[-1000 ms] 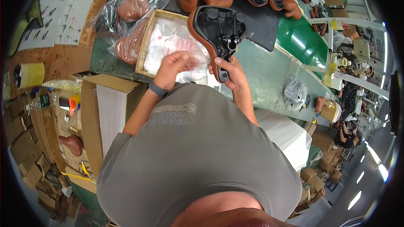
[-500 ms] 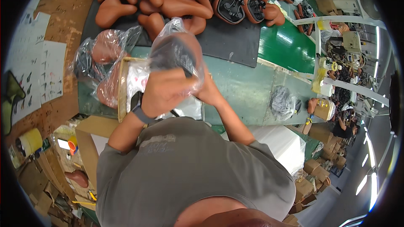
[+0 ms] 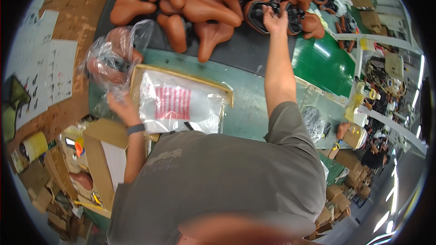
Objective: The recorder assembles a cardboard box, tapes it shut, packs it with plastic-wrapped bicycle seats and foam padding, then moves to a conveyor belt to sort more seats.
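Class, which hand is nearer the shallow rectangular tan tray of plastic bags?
Left. The left hand is beside the tray, at its left edge; the right hand is beyond the far edge, at upturned brown saddles.

The short-sleeved grey shirt [image 3: 227, 177] bears a pale print [image 3: 164, 159]; the wristband [image 3: 136, 129] is dark.

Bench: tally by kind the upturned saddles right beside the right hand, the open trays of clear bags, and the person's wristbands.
Upturned saddles beside the right hand: 2
Tray of clear bags: 1
Wristband: 1
Total: 4
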`<state>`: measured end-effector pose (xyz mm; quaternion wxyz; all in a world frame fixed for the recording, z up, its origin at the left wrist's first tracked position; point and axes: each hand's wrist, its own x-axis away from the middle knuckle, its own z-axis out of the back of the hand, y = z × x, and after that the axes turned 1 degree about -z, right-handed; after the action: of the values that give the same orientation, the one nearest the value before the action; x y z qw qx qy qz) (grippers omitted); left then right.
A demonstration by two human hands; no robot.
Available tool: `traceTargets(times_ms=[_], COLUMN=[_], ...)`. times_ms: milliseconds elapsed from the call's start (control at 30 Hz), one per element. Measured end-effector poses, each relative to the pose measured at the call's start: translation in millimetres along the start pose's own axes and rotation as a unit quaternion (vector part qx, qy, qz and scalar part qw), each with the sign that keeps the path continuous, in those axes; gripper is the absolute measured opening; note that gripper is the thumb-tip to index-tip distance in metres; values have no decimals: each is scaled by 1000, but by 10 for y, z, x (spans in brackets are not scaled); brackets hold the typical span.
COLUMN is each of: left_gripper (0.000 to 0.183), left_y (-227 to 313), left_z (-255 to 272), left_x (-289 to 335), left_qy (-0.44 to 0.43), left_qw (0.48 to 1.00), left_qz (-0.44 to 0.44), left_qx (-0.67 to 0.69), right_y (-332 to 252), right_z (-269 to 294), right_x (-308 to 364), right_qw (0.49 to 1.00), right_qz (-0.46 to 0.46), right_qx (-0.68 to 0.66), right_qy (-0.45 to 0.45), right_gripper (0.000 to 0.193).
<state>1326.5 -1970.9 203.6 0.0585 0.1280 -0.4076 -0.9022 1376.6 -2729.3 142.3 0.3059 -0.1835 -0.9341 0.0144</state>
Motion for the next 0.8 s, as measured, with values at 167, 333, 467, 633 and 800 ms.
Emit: traceTargets(times_ms=[167, 333, 467, 633, 800], left_gripper=[22, 26, 27, 31, 36], left_y=[273, 362, 124, 53, 233], left_z=[-814, -1287, -1668, -1480, -1340], left_x=[1146, 1916, 2199, 2466, 2827], left_qy=[-414, -534, -537, -514, -489], left_qw=[887, 810, 792, 809, 834], left_qz=[-189, -243, -286, -283, -226], left_qx=[82, 11, -51, -29, -123], right_y=[587, 1613, 1981, 2889, 3054], right_z=[1178, 2446, 3660, 4372, 4436], right_x=[1590, 4142, 5508, 6050, 6127], right_qw=[996, 1000, 895, 566, 371], right_qz=[77, 15, -57, 188, 162], right_qx=[4, -1, 389, 760, 815], right_qy=[-48, 23, 210, 260, 415], right_gripper=[100, 84, 74, 114, 128])
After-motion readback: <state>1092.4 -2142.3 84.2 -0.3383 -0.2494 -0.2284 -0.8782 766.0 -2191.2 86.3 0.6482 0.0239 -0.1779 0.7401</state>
